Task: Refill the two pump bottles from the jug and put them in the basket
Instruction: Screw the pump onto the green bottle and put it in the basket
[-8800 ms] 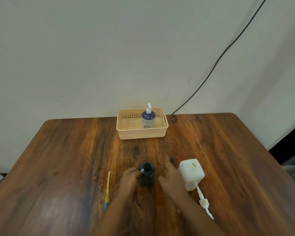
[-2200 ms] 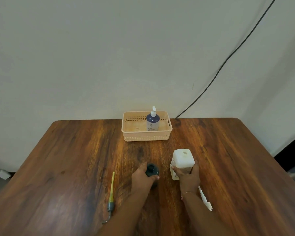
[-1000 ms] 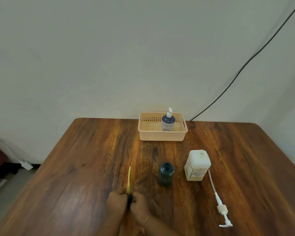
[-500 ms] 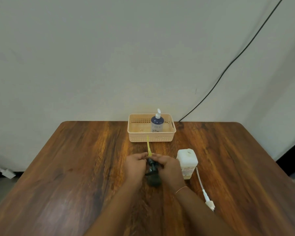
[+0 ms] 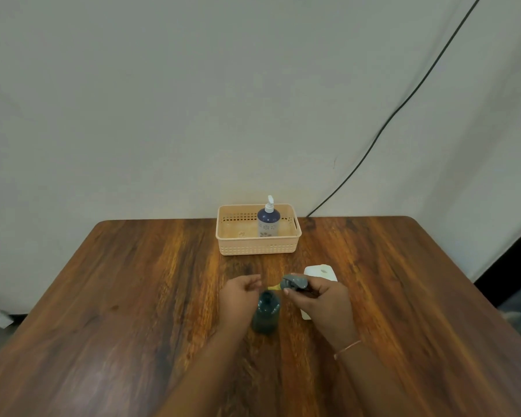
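Gripping the grey pump head [image 5: 295, 282] in our right hand [image 5: 319, 299], we have its fingers and thumb curled round it. The yellow tube [image 5: 272, 287] sticks out to the left, just above the open mouth of the dark bottle [image 5: 265, 314]. Our left hand [image 5: 241, 296] sits just beside that bottle on its left with the fingers loosely curled, and we see nothing held in it. Whether its fingertips touch the tip of the tube we cannot tell. The dark bottle stands upright on the table [image 5: 133, 296] between our two hands, uncapped.

Behind the right hand stands the white jug [image 5: 319, 272], mostly hidden by the hand, with its top and a bit of its lower corner showing. A thin bracelet [image 5: 348, 346] circles our right wrist.

Farther back, at the table's far edge by the wall [image 5: 163, 115], sits the peach basket [image 5: 259, 246]. The blue pump bottle [image 5: 268, 221] stands upright inside it, right of the middle, with its white pump fitted. A black cable [image 5: 403, 100] runs slantwise down the wall and ends behind the table to the right of the basket.
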